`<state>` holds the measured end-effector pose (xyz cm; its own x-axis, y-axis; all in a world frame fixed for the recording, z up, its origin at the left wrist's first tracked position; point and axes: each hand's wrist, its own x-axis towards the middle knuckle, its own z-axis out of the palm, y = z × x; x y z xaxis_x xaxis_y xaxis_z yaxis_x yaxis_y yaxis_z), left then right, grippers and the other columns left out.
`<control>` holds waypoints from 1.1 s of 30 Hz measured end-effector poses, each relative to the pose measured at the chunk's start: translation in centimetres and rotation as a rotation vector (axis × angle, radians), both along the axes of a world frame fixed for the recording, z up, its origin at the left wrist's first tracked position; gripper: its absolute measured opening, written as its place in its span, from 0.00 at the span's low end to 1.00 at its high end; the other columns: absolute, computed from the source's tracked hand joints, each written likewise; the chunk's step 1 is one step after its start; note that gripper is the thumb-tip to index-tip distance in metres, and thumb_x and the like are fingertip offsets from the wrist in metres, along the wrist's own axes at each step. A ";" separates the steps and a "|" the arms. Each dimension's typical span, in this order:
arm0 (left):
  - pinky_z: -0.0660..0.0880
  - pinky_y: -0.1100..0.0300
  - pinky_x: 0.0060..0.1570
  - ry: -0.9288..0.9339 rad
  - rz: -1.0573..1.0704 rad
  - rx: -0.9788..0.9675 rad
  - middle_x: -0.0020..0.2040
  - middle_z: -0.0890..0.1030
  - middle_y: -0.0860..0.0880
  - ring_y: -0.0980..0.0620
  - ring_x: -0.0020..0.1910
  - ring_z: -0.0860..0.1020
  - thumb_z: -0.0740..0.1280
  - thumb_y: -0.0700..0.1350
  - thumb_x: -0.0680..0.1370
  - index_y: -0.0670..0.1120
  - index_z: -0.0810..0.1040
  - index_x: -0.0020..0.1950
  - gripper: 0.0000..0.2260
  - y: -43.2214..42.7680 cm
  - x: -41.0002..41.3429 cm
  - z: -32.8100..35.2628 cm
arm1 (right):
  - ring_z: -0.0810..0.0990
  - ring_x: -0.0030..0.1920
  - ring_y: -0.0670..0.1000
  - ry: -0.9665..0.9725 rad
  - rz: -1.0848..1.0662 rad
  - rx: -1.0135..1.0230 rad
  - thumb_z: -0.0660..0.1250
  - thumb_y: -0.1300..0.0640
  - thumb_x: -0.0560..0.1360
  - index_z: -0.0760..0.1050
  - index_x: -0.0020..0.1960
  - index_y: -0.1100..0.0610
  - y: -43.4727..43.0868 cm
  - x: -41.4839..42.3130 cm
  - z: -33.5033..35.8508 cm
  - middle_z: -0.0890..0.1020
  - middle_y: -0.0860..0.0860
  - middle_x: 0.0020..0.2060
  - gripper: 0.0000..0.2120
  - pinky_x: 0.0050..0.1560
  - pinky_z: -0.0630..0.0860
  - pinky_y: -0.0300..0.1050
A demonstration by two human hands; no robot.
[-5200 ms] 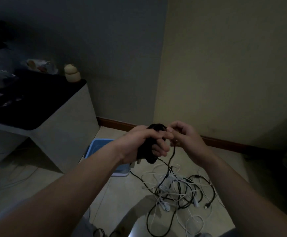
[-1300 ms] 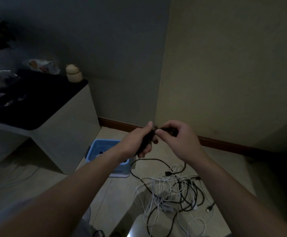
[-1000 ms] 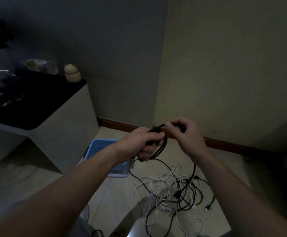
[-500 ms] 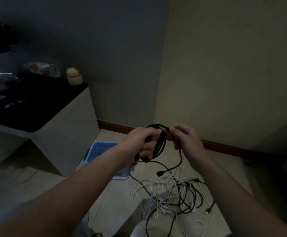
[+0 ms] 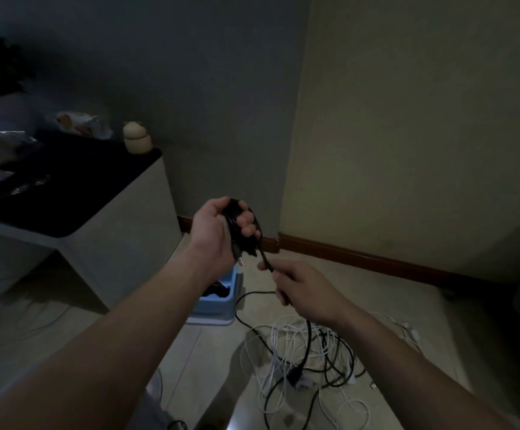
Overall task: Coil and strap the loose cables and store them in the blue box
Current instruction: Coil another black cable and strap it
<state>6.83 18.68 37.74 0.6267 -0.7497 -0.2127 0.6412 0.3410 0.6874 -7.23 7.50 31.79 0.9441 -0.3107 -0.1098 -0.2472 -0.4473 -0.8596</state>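
Observation:
My left hand (image 5: pixel 218 231) grips a coiled black cable (image 5: pixel 242 237), raised above the floor with the fingers curled round the loops. A loose strand of that cable runs down from the coil into my right hand (image 5: pixel 302 290), which pinches it just below and to the right. The blue box (image 5: pixel 218 302) stands on the floor under my left wrist, with a dark thing inside it. A tangled pile of white and black cables (image 5: pixel 308 361) lies on the floor below my right hand.
A white cabinet with a black top (image 5: pixel 91 218) stands at the left, with small items at its back edge. Two walls meet in a corner behind the hands, with a brown baseboard (image 5: pixel 361 259). The pale tiled floor is dim.
My left hand has risen and turned with the coil in it. My right hand has dropped lower and away to the right, drawing the cable's strand out from the coil.

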 end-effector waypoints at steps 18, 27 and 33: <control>0.75 0.40 0.56 -1.011 -0.108 0.646 0.41 0.78 0.41 0.43 0.42 0.78 0.56 0.52 0.85 0.45 0.70 0.41 0.16 -0.5 -1.6 -2.3 | 0.70 0.23 0.47 -0.007 -0.094 0.397 0.69 0.60 0.78 0.82 0.49 0.67 0.4 -0.6 3.6 0.74 0.50 0.26 0.09 0.33 0.78 0.45; 0.65 0.60 0.27 -0.810 -0.411 0.609 0.30 0.71 0.46 0.51 0.27 0.67 0.53 0.52 0.86 0.41 0.73 0.47 0.18 0.5 -2.5 -1.9 | 0.69 0.29 0.44 -0.212 -0.185 0.260 0.74 0.56 0.75 0.84 0.37 0.52 -1.0 -1.5 4.9 0.71 0.47 0.26 0.09 0.31 0.68 0.38; 0.63 0.62 0.24 -0.679 -0.651 0.385 0.26 0.64 0.47 0.52 0.21 0.63 0.53 0.58 0.84 0.40 0.72 0.47 0.22 1.6 -3.4 -0.6 | 0.64 0.26 0.43 -0.318 -0.376 0.051 0.80 0.49 0.67 0.71 0.31 0.53 -2.1 -1.0 4.2 0.67 0.41 0.23 0.18 0.27 0.61 0.37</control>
<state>3.39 20.24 37.10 0.1994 -0.9440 -0.2630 0.0569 -0.2568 0.9648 -8.25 5.39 36.01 0.7568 -0.6381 0.1418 -0.1054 -0.3333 -0.9369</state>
